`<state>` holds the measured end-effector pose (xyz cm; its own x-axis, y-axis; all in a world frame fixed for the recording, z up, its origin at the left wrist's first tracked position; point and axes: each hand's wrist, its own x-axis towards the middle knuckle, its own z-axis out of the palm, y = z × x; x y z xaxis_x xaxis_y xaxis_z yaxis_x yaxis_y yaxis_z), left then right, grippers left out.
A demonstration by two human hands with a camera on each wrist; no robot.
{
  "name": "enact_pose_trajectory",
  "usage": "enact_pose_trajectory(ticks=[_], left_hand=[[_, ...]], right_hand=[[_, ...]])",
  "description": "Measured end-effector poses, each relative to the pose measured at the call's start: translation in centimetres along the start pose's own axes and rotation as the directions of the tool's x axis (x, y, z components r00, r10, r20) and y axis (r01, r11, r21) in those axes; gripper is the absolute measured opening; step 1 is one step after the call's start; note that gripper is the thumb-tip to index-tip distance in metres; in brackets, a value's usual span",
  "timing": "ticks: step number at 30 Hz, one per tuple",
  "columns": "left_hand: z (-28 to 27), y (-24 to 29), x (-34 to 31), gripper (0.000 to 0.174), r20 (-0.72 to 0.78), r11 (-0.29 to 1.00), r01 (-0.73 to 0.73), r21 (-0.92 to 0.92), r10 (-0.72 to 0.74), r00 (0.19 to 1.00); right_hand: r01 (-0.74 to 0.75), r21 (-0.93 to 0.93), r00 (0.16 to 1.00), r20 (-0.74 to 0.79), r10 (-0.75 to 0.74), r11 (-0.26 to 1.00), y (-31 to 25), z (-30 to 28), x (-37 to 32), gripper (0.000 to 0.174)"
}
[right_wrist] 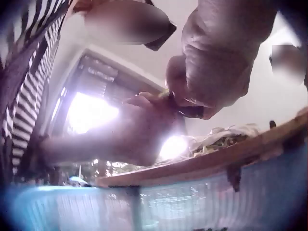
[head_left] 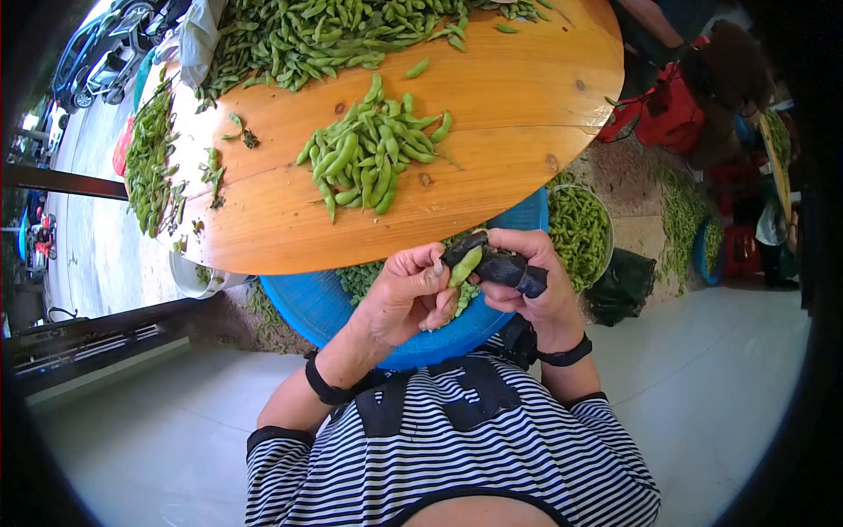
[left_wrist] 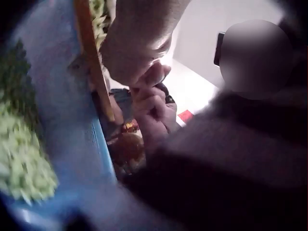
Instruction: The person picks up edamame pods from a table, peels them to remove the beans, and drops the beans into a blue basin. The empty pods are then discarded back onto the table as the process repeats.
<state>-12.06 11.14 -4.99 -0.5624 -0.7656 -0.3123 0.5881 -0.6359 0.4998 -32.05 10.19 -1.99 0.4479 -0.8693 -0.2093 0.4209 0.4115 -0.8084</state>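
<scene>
Above the blue basin both hands meet around one green soybean pod. My left hand pinches the pod's near side between thumb and fingers. My right hand grips it from the other side, with black coverings on its thumb and a finger. Shelled green beans lie in the basin below, partly hidden by the hands. In the right wrist view, the left hand and right hand come together over the basin's rim.
A small heap of pods lies on the wooden table, with a larger pile behind it. Leafy stems lie at its left edge. A white bucket of pods stands right of the basin, beside a dark bag.
</scene>
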Motion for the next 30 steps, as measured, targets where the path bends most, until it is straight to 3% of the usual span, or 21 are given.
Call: enact_pose_trajectory(ticks=[1, 3, 4, 5, 6, 7, 9, 10, 11, 12, 13, 15, 16, 18, 19, 21, 22, 24, 28, 30], left_hand=[[0.0, -0.3, 0.0, 0.014, 0.059, 0.994, 0.016, -0.112, -0.009, 0.998], [0.0, 0.1, 0.0, 0.016, 0.067, 0.998, 0.011, -0.066, -0.006, 0.998], [0.4, 0.3, 0.1, 0.017, -0.064, 0.929, -0.075, 0.362, 0.105, 0.992], [0.8, 0.6, 0.1, 0.018, -0.132, 0.68, -0.084, 0.729, 0.259, 0.957], [1.8, 0.7, -0.1, 0.026, -0.008, 0.319, -0.178, 0.931, 0.507, 0.862], [2.6, 1.0, 0.0, 0.026, -0.006, 0.317, -0.18, 0.931, 0.508, 0.862], [3.6, 1.1, 0.1, 0.027, 0.036, 0.177, -0.171, 0.969, 0.585, 0.81], [3.3, 1.0, 0.1, 0.027, 0.035, 0.178, -0.17, 0.969, 0.585, 0.81], [2.6, 1.0, 0.1, 0.026, -0.041, 0.277, -0.1, 0.956, 0.462, 0.886], [2.2, 1.1, 0.1, 0.026, -0.108, 0.363, -0.018, 0.932, 0.324, 0.94], [2.2, 1.3, 0.0, 0.026, -0.107, 0.361, -0.019, 0.932, 0.325, 0.94], [2.3, 1.5, -0.1, 0.022, 0.09, 0.107, -0.141, 0.984, 0.384, 0.919], [2.3, 1.4, -0.1, 0.022, 0.089, 0.109, -0.14, 0.984, 0.382, 0.92], [2.1, 1.3, -0.1, 0.019, 0.251, -0.097, -0.232, 0.968, 0.426, 0.869], [2.0, 1.5, -0.2, 0.019, 0.247, -0.096, -0.228, 0.969, 0.426, 0.87], [1.8, 2.0, -0.2, 0.022, 0.166, 0.085, -0.199, 0.976, 0.298, 0.94], [1.8, 2.1, -0.2, 0.022, 0.163, 0.086, -0.197, 0.977, 0.299, 0.94], [2.0, 2.2, -0.3, 0.027, -0.067, 0.477, -0.013, 0.879, 0.15, 0.986], [1.7, 1.8, -0.5, 0.037, 0.005, 0.499, -0.111, 0.859, 0.209, 0.978], [1.2, 1.7, -0.7, 0.04, 0.052, 0.527, -0.163, 0.834, 0.219, 0.974]], right_hand=[[-0.076, 0.098, 0.996, 0.05, 0.071, 0.992, 0.0, -0.3, 0.0, 0.013], [-0.048, 0.04, 0.999, 0.006, 0.048, 0.998, 0.6, -0.7, -0.2, 0.013], [-0.021, -0.021, 0.999, -0.035, 0.021, 1.0, 0.8, -0.7, -0.4, 0.014], [-0.022, -0.021, 0.999, -0.036, 0.021, 1.0, 0.8, -0.6, -0.5, 0.014], [0.028, -0.322, 0.996, -0.073, -0.054, 0.946, 0.8, -0.4, -0.6, 0.016], [0.061, -0.595, 0.987, -0.086, -0.139, 0.801, 0.8, -0.1, -0.5, 0.018], [0.044, -0.608, 0.987, -0.098, -0.13, 0.793, 0.7, 0.5, -0.6, 0.025], [0.082, -0.681, 0.981, -0.072, -0.178, 0.727, 0.7, 0.7, -0.6, 0.025], [0.119, -0.747, 0.973, -0.041, -0.225, 0.654, 0.6, 0.9, -0.7, 0.025], [0.11, -0.727, 0.977, -0.046, -0.209, 0.678, 0.4, 0.9, -0.8, 0.028], [0.112, -0.727, 0.977, -0.046, -0.21, 0.677, 0.4, 0.8, -0.7, 0.028], [0.217, -0.796, 0.955, 0.054, -0.29, 0.565, 0.6, 0.6, -0.8, 0.031], [0.215, -0.796, 0.956, 0.052, -0.289, 0.566, 0.8, 0.5, -0.9, 0.031], [0.207, -0.818, 0.954, 0.046, -0.298, 0.536, 1.1, 0.2, -0.8, 0.035], [0.206, -0.817, 0.954, 0.047, -0.295, 0.539, 1.2, 0.3, -0.8, 0.035], [0.198, -0.812, 0.951, 0.024, -0.307, 0.549, 1.4, 0.5, -0.7, 0.035], [0.198, -0.811, 0.952, 0.025, -0.305, 0.55, 1.5, 0.8, -0.7, 0.035], [0.182, -0.864, 0.927, -0.008, -0.375, 0.469, 1.7, 1.5, -0.8, 0.034], [0.153, -0.878, 0.914, -0.049, -0.403, 0.453, 2.4, 2.1, -0.8, 0.032], [0.177, -0.844, 0.921, -0.039, -0.388, 0.507, 2.6, 1.7, -0.8, 0.03]])
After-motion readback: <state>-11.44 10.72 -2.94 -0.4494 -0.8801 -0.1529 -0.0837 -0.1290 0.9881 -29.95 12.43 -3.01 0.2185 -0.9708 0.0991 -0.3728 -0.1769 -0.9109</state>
